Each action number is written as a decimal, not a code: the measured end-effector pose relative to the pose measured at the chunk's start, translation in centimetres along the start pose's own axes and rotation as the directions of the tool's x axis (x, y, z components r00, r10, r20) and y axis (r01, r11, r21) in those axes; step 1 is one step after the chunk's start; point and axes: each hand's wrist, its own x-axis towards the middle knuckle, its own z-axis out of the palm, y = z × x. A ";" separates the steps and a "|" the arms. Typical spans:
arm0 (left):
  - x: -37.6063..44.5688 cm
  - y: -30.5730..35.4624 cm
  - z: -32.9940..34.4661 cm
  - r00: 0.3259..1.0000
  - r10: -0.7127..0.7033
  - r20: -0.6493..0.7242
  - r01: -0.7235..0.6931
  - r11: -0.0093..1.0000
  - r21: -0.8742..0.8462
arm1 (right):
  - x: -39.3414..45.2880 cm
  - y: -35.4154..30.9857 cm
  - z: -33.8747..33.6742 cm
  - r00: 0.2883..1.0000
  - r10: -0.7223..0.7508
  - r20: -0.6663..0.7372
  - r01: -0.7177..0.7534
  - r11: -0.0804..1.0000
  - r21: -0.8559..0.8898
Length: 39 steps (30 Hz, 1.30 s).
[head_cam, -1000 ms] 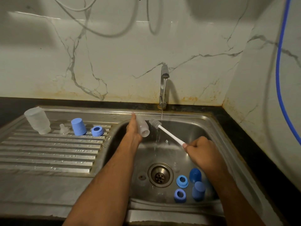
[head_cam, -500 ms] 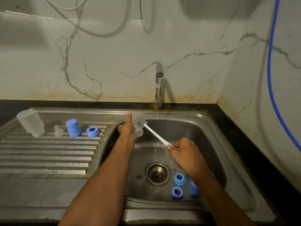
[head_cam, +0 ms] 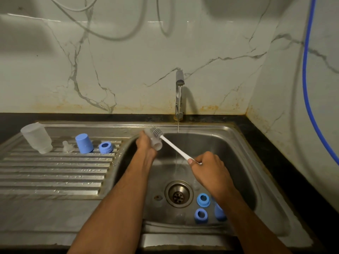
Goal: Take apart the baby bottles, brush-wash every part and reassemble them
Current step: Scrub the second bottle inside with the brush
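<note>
While the left hand (head_cam: pixel 145 143) is gripping the small clear plastic bottle (head_cam: pixel 156 143) over the steel sink (head_cam: pixel 238 143), the right hand (head_cam: pixel 209 168) is pinching the white-handled brush (head_cam: pixel 174 146); wet fingers risk dropping either.

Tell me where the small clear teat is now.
In the head view, the clear teat stands on the draining board, left of the sink, between the upturned bottle and the blue cap.

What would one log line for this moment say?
left hand: holds bottle | right hand: holds brush, head against bottle | tap: running
</note>
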 end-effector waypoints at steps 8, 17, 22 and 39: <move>0.4 -0.9 -0.1 0.991 -0.021 0.134 0.035 0.994 -0.100 | 0.1 -0.5 0.2 1.000 -0.025 -0.012 0.025 1.000 0.018; 0.1 -2.0 -0.2 0.981 -0.034 0.189 0.070 0.980 -0.187 | 0.2 -0.6 0.4 0.998 -0.021 -0.065 0.019 0.999 -0.028; 0.1 -1.0 -0.3 0.978 -0.088 0.191 0.118 0.982 -0.150 | 0.7 -1.0 0.7 0.999 -0.022 -0.029 0.020 0.998 -0.051; 0.7 -0.3 -0.8 0.995 -0.096 0.037 0.102 0.971 -0.217 | 0.2 -0.3 0.4 1.000 0.010 0.028 -0.011 1.000 0.021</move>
